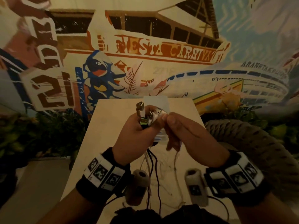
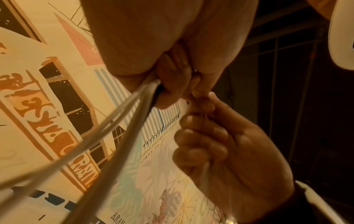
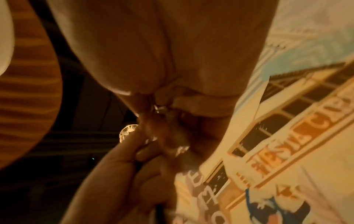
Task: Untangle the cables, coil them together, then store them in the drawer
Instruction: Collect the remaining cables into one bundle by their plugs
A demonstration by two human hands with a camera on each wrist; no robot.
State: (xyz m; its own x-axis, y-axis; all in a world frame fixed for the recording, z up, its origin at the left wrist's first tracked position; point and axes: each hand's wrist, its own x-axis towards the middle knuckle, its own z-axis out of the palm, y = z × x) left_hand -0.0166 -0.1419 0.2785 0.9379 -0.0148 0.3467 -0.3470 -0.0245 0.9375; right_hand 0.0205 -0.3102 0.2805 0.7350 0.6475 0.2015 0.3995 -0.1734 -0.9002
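Several cables, white and black, hang in a bundle (image 1: pixel 152 164) from my left hand (image 1: pixel 145 122) down to the wooden table (image 1: pixel 105 143). That hand grips the bundle just below the plugs (image 1: pixel 142 113), which stick up above its fingers. My right hand (image 1: pixel 168 120) meets it from the right and pinches a white cable end between thumb and fingers. A thin pale cable (image 1: pixel 176 159) trails down from under the right palm. In the left wrist view the cables (image 2: pixel 118 136) leave the left fist (image 2: pixel 172 84) while the right hand (image 2: pixel 220 144) is curled. No drawer is in view.
A white box-like object (image 1: pixel 155 102) sits at the table's far edge against the painted mural wall (image 1: pixel 145 54). Green plants (image 1: pixel 48 135) stand to the left of the table. A thick woven rope shape (image 1: pixel 258 143) curves along the right.
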